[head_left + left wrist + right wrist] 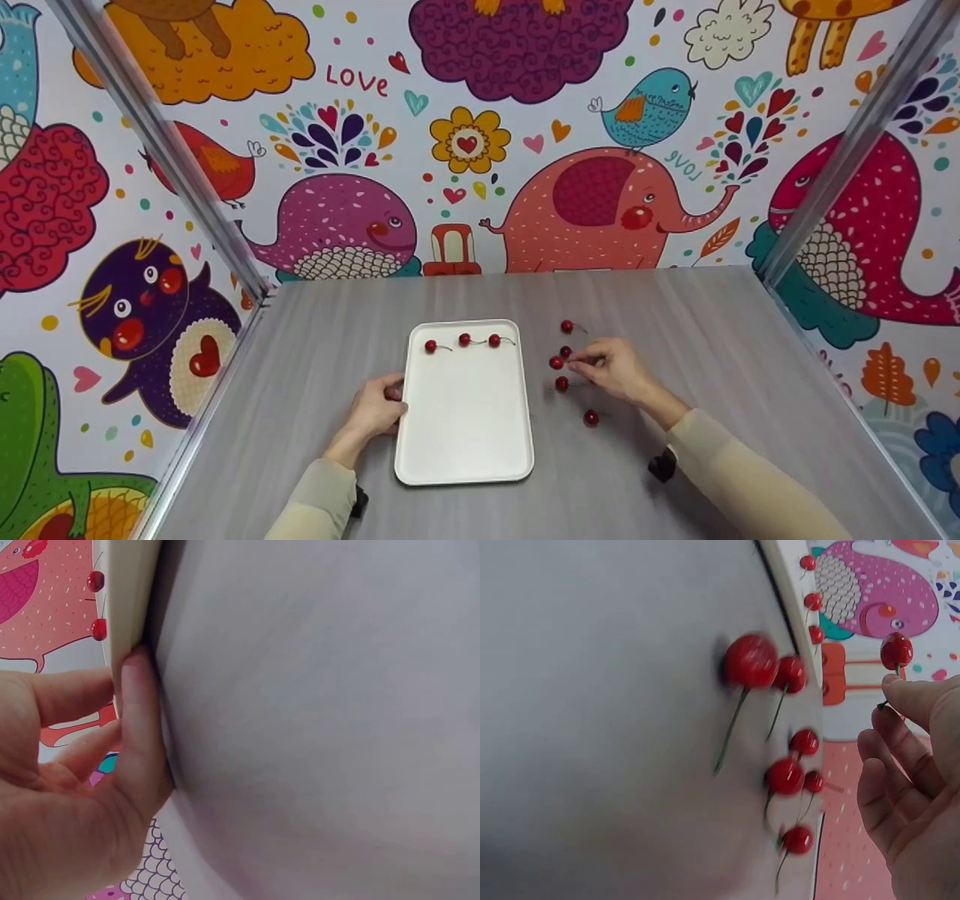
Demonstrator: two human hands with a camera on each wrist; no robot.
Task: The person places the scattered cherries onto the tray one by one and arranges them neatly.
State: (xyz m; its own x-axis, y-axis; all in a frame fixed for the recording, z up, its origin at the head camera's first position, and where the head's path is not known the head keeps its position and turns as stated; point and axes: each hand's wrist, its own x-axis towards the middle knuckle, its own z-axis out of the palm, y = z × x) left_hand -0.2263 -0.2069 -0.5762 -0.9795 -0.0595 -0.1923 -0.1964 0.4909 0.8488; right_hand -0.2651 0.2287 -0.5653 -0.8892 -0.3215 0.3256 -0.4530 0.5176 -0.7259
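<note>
My right hand (615, 369) pinches the stem of a red cherry (896, 651) between thumb and fingertip, raised over the table to the right of the white tray (465, 420). Around it on the tabletop lie several more cherries with thin green stems, among them one cherry (568, 326) farther back and another cherry (591, 418) nearer the front. My left hand (375, 406) holds the tray's left edge, fingers at its rim and side wall (126, 600). Three cherries, such as the left one (430, 346), lie in a row along the tray's far end.
The grey wood-grain table (330, 322) ends at a wall (360, 135) printed with cartoon animals. Metal posts (169, 150) stand at both sides. Dark devices, one a black wrist camera (663, 465), sit under both cuffs.
</note>
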